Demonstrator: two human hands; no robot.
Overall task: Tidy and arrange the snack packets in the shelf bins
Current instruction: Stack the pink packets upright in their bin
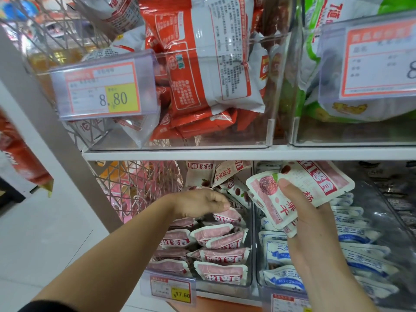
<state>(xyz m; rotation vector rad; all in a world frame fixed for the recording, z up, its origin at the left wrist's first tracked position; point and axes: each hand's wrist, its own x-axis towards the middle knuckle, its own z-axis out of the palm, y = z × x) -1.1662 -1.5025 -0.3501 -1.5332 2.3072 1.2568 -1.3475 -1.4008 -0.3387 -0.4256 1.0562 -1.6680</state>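
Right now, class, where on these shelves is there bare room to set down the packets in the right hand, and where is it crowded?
Bare: the blue bin's right rear floor, beyond the blue packets; the front floor of the upper bin under the red packets. Crowded: the pink bin, packed front to back, with the left hand in it.

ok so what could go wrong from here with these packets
1. The right hand holds a fanned stack of pink packets above the blue packets; a loose one could slip into the wrong bin.
2. The left hand reaches in among jumbled packets in the pink bin and could nudge some over its front wall.
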